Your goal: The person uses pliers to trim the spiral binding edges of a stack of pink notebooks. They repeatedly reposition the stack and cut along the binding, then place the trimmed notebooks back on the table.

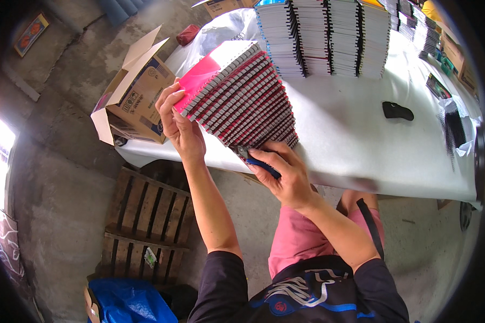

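Note:
A tall stack of spiral-bound notebooks (248, 105) stands at the near edge of the white-covered table, its black and grey bindings facing me. The top notebook (200, 82) has a bright pink and white cover. My left hand (184, 129) is closed on the left corner of that notebook, fingers on the cover and thumb below. Low on the stack, my right hand (288, 175) grips blue-handled pliers (265, 167). Their metal jaws are up against the bindings near the stack's lower left corner; whether they bite on a wire is too small to tell.
Several more notebook stacks (342, 40) rise at the back of the table (350, 140). A small black object (397, 111) lies to the right. An open cardboard box (137, 99) sits at the left, near a clear plastic bag (221, 33). Below are a wooden pallet (145, 215) and blue plastic (126, 301).

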### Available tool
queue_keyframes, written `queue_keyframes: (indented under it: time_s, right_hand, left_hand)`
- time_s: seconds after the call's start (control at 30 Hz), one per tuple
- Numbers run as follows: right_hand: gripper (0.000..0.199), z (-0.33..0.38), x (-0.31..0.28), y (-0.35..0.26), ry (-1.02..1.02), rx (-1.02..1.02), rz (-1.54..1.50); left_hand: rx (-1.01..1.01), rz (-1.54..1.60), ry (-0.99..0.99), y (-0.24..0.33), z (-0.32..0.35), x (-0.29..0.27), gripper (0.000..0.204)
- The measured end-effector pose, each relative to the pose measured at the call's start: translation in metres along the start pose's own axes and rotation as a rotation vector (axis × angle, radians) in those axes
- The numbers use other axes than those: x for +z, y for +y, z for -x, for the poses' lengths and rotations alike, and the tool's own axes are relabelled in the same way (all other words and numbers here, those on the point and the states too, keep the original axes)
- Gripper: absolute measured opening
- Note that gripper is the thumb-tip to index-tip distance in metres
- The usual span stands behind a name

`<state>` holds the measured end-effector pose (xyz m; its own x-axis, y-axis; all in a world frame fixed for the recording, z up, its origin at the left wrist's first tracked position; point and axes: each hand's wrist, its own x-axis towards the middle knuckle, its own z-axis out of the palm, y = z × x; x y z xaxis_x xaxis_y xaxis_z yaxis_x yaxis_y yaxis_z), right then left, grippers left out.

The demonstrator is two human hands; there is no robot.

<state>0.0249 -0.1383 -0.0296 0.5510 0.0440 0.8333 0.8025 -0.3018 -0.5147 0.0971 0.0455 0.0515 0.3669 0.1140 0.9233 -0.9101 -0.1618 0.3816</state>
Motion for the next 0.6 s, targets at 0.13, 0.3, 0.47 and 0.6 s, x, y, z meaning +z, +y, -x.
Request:
queue_keyframes:
  time_s: [0.13, 0.3, 0.47, 0.6]
  right_hand:
    - [0.025, 0.007, 0.007, -0.017, -0.089, 0.437, -0.496]
    - [0.034, -0.001, 0.002, -0.035, -0.209, 0.915, -0.982]
    - [0.037, -0.004, 0.003, -0.021, -0.253, 0.976, -1.010]
    - [0.033, -0.005, -0.006, -0.025, -0.283, 0.861, -0.956]
  left_hand:
    - [0.026, -0.007, 0.003, 0.001, -0.001, 0.003, 0.041]
    - [0.132, -0.188, -0.027, -0.007, -0.006, -0.004, 0.047]
    - [-0.055, -0.170, 0.022, -0.015, 0.001, -0.009, 0.047]
    - [-0.051, -0.086, -0.001, -0.006, 0.002, -0.014, 0.039]
